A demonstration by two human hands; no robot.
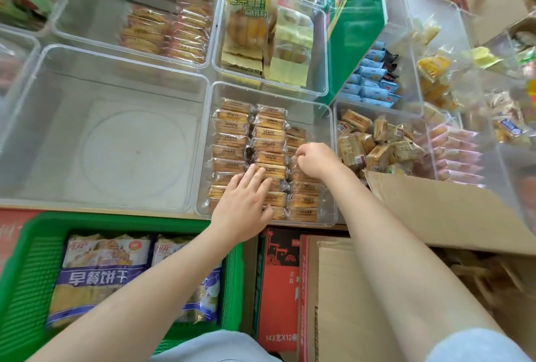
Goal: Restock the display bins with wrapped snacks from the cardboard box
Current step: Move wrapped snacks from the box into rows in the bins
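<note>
Reaching forward from the near edge, both bare arms cross a green basket (27,274) at near left and an open cardboard box (435,216) at near right. The basket holds two large biscuit bags (98,271) printed with "早餐饼干", read upside down from here. Between basket and box stands a red carton (278,289) marked "143克X12".

Beyond these, on the bench, a clear display bin (327,112) holds wrapped snacks (232,138) in three columns running near to far. Each flat packet lies with its long axis left to right, its brown label facing up; the print on them is too small to read. The left hand (243,205) lies open and flat, fingers spread, on the packets of the near middle column. The right hand (313,160) is curled, fingertips pinching the wrapper edge of a packet in the right-hand column, farther in than the left hand.

Left of this bin sits an empty clear bin (116,77). Right of it, another bin holds loose tan packets (374,144) lying at all angles. Farther back, a bin holds yellow packets (246,28) standing on end, the top one reading "芝士" in green, and beside it to the right leans a green carton (353,22).
</note>
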